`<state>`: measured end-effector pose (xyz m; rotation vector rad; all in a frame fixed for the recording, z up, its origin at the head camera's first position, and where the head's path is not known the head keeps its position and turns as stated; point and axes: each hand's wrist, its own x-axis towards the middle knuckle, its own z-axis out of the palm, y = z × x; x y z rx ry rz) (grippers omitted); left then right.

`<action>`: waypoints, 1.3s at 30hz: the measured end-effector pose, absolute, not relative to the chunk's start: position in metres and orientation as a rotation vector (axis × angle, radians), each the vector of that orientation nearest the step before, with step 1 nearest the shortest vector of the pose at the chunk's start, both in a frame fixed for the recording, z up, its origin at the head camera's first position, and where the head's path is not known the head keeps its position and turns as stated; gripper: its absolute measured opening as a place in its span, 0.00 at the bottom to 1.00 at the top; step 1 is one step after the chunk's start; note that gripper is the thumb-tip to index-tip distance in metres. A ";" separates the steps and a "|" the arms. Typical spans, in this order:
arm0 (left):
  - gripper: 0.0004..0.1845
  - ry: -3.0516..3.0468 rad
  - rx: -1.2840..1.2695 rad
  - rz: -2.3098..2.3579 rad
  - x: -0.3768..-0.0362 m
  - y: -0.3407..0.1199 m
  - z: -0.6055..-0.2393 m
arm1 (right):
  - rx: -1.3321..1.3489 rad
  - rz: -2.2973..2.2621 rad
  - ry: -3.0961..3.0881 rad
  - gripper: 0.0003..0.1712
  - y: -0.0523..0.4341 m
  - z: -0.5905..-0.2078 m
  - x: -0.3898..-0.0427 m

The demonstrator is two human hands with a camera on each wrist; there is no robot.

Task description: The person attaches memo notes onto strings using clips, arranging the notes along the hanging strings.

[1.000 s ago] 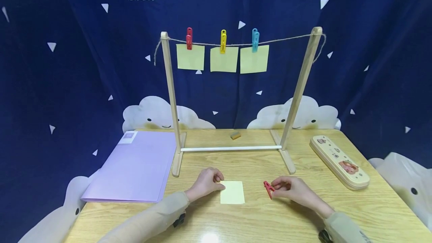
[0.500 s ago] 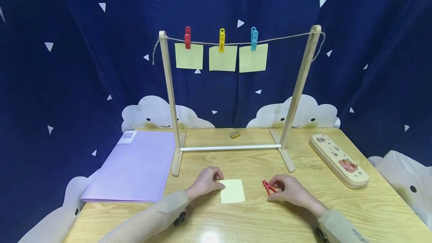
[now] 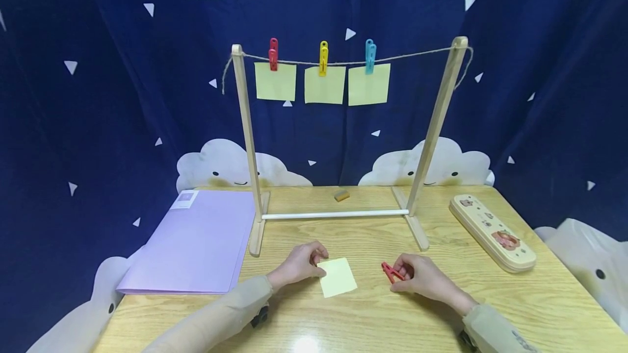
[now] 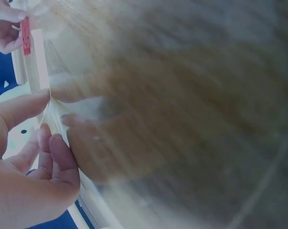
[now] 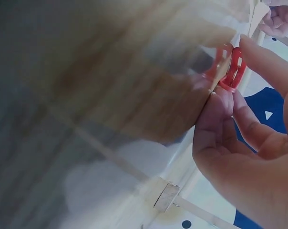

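Wooden table [image 3: 373, 315], left hand [image 3: 296, 266] pinching note [image 3: 338, 277]

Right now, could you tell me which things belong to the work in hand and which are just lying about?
In hand: yellow note, pinched by the left hand; red clothespin, held by the right hand; wooden line stand.

Lying about: purple folder; pencil case; eraser.

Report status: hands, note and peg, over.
Left hand pinches the loose yellow sticky note at its edge, lying on the table. Right hand grips the red clothespin. Nothing between them.
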<state>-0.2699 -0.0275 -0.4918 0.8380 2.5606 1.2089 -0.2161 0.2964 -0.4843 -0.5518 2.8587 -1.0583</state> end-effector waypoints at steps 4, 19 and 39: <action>0.18 2.564 0.872 1.177 -0.271 -0.028 -0.492 | -0.550 -1.052 2.872 0.19 0.298 -0.485 -0.216; 0.04 2.663 0.876 1.244 -0.274 -0.030 -0.497 | -0.599 -1.068 2.830 0.14 0.300 -0.481 -0.216; 0.08 2.681 0.745 1.382 -0.284 -0.031 -0.501 | -0.645 -1.184 2.782 0.14 0.305 -0.472 -0.217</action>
